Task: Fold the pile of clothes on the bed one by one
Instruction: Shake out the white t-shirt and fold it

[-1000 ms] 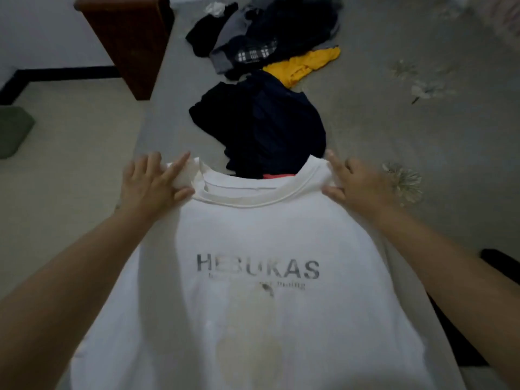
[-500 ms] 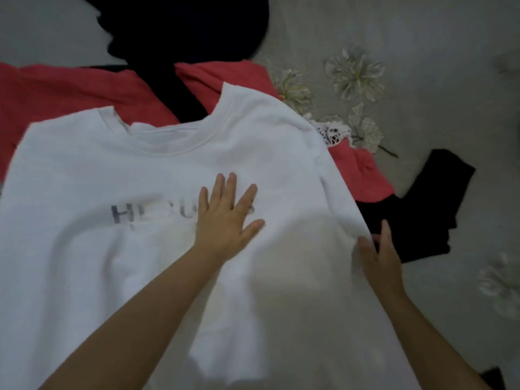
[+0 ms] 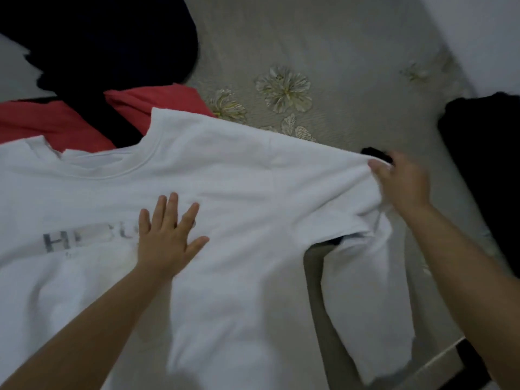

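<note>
A white T-shirt (image 3: 225,175) with grey lettering lies face up across the bed, collar toward the far side. My left hand (image 3: 166,235) presses flat on its chest, fingers spread, covering part of the print. My right hand (image 3: 399,184) grips the right sleeve at its end and holds it stretched out to the right. The sleeve's lower part hangs folded beneath my right forearm.
A red garment (image 3: 56,122) and a dark navy garment (image 3: 112,52) lie beyond the collar. A black garment (image 3: 484,164) sits at the right. The grey floral bedsheet (image 3: 337,52) shows at the upper right; the bed edge runs at the lower right.
The shirt was laid down on the bed from a held-up position. My right hand moved up and right, taking hold of the sleeve and pulling it outward. My left hand stays pressed on the chest.
</note>
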Motion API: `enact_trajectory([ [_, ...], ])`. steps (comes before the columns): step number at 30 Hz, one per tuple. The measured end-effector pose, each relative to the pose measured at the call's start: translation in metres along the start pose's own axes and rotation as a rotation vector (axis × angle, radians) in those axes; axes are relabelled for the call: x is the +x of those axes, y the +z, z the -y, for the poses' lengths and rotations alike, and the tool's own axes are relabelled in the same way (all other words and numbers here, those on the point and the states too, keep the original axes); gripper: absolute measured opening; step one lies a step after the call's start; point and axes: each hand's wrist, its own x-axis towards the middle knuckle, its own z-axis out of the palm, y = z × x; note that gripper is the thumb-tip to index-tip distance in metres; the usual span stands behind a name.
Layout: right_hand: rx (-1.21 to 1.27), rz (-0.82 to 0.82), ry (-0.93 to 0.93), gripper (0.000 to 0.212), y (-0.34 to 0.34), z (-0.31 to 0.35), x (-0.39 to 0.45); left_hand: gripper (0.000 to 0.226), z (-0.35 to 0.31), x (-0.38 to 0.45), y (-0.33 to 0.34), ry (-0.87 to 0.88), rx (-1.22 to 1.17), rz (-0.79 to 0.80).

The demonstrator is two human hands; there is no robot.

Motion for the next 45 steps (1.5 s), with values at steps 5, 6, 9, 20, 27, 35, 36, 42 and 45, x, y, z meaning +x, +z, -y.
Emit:
enact_trajectory([
  [5, 0.043, 0.076, -0.068, 0.051, 0.026, -0.002, 0.046, 0.082, -0.037, 0.012, -0.009, -0.025, 0.019, -0.058],
  [6, 0.060, 0.084, -0.046, 0.053, 0.034, -0.008, 0.043, 0.083, -0.050, 0.017, -0.011, -0.027, 0.016, -0.086],
  [9, 0.232, 0.047, 0.071, 0.060, 0.054, -0.042, 0.004, 0.076, -0.096, 0.029, -0.013, 0.040, 0.031, -0.113],
  [20, 0.330, 0.268, 0.406, 0.074, 0.086, -0.147, -0.140, 0.096, -0.199, 0.041, 0.041, 0.048, 0.052, 0.038],
  [27, 0.221, 0.045, 0.288, 0.074, 0.012, -0.256, -0.046, 0.105, -0.225, 0.043, 0.023, 0.100, 0.060, 0.009],
  [35, 0.122, -0.013, 0.587, 0.084, 0.009, -0.305, -0.018, 0.108, -0.293, 0.075, 0.029, 0.270, 0.108, 0.044],
  [36, 0.194, 0.038, 0.644, 0.086, 0.020, -0.299, -0.027, 0.112, -0.294, 0.076, 0.037, 0.266, 0.165, 0.080],
  [42, 0.216, 0.059, 0.712, 0.083, 0.062, -0.293, -0.053, 0.108, -0.289, 0.077, 0.068, 0.257, 0.274, 0.152],
  [45, 0.362, 0.057, 0.620, 0.076, 0.064, -0.294, -0.049, 0.111, -0.292, 0.080, 0.069, 0.264, 0.269, 0.144],
])
